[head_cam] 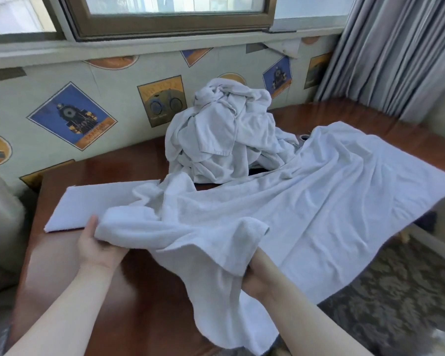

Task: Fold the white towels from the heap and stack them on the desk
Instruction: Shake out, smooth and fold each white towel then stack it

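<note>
- A large white towel (306, 201) lies spread and rumpled across the dark wooden desk (144, 291), from the centre out toward 3 o'clock, where its far edge overhangs the desk.
- The left hand (98, 247), at 8 o'clock, grasps a bunched corner of this towel, thumb on top and fingers beneath.
- The right hand (257, 276), at 5 o'clock, is half hidden under a draped fold; it appears to be gripping the cloth, which hangs below it past the desk's near edge.
- A flat folded towel (88, 204) lies at 9 o'clock, partly under the spread towel.
- The heap of crumpled white towels (224, 134) stands at 12 o'clock against the wall.
- Wallpaper with train and bicycle pictures (72, 116) runs behind, beneath a window (175, 14).
- Grey curtains (396, 52) hang at 2 o'clock; patterned carpet (401, 299) shows at 4 o'clock.
</note>
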Motion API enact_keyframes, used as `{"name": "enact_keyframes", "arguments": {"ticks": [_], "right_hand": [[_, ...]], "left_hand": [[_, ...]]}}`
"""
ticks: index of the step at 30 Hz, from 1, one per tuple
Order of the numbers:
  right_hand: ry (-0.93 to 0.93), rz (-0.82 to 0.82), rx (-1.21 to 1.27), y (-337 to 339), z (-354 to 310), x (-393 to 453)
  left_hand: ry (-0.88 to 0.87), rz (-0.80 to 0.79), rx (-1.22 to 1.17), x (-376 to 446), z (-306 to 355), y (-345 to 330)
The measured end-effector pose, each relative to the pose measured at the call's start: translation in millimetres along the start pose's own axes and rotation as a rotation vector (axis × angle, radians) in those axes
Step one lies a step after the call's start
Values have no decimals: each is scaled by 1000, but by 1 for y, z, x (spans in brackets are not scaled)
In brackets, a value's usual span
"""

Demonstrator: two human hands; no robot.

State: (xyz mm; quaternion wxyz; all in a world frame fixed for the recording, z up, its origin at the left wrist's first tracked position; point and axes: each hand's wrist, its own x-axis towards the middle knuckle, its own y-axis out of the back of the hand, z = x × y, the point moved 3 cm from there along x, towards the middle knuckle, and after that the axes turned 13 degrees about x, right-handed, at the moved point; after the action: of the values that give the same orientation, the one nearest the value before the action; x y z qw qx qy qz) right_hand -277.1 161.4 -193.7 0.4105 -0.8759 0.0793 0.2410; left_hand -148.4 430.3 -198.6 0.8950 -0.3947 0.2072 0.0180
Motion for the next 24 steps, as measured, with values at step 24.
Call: {"name": "enact_keyframes", "arguments": {"ticks": [24], "right_hand": [[-17, -162, 787, 134, -263, 53]], "left_hand": [[150, -462, -25, 120, -192, -386]]}}
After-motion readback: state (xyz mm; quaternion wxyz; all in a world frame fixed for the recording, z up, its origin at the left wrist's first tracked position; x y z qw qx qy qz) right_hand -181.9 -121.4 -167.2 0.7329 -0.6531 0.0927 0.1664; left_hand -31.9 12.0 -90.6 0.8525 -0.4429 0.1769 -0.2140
